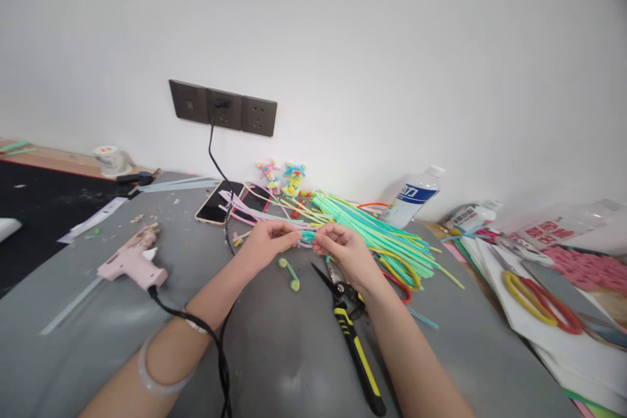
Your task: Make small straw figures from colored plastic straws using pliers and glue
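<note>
Both hands meet over the grey table, pinching a short teal piece of pipe cleaner [307,236] between them. Thumb and fingers of my left hand [267,245] grip its left end. My right hand [343,249] is closed on the right end. Just below lies a small green pipe cleaner piece [290,273] with coiled yellow-green ends. Under my right wrist rest black and yellow cutting pliers [356,346], jaws spread, partly hidden by the hand. Behind my right hand spreads a bundle of green and yellow pipe cleaners [377,235].
A pink glue gun [131,260] lies left, its black cord [221,346] passing over my left forearm. Behind are a phone [215,204], two small figures [294,179] and a bottle [414,196]. Scissors [533,300] lie on papers at right.
</note>
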`<state>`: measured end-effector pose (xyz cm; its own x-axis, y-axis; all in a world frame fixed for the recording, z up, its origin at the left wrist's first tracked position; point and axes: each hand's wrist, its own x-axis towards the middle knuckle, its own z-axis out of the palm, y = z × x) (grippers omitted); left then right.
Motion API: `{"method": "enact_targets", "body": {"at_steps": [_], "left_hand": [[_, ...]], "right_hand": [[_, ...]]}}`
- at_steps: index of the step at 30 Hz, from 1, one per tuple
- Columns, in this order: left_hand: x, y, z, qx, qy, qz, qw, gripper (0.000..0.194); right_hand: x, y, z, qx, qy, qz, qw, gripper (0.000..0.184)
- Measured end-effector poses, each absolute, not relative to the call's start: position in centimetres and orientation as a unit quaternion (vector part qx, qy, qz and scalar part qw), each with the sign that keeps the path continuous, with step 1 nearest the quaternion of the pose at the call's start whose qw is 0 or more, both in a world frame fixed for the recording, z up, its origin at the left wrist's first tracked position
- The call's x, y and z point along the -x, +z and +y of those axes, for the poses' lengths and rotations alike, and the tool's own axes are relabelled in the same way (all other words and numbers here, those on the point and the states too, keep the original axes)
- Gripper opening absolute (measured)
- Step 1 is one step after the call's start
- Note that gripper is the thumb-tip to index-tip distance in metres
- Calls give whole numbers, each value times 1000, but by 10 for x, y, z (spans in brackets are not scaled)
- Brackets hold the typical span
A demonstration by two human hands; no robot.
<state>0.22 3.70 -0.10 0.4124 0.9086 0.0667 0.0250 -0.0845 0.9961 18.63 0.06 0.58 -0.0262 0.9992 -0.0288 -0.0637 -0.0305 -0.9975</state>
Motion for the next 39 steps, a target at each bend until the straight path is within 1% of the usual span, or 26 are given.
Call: {"method": "enact_targets", "body": {"at_steps": [18,31,39], "left_hand": [[-1,4,35,-627,379,375,568,29],[0,1,38,-639,356,380,566,34],[0,0,37,-644,355,370,568,32]], "right_hand": [[-185,7,0,485,527,-464,522,39],[-185,8,0,478,535,-444,536,38],[-185,7,0,475,538,-438,542,36]]}}
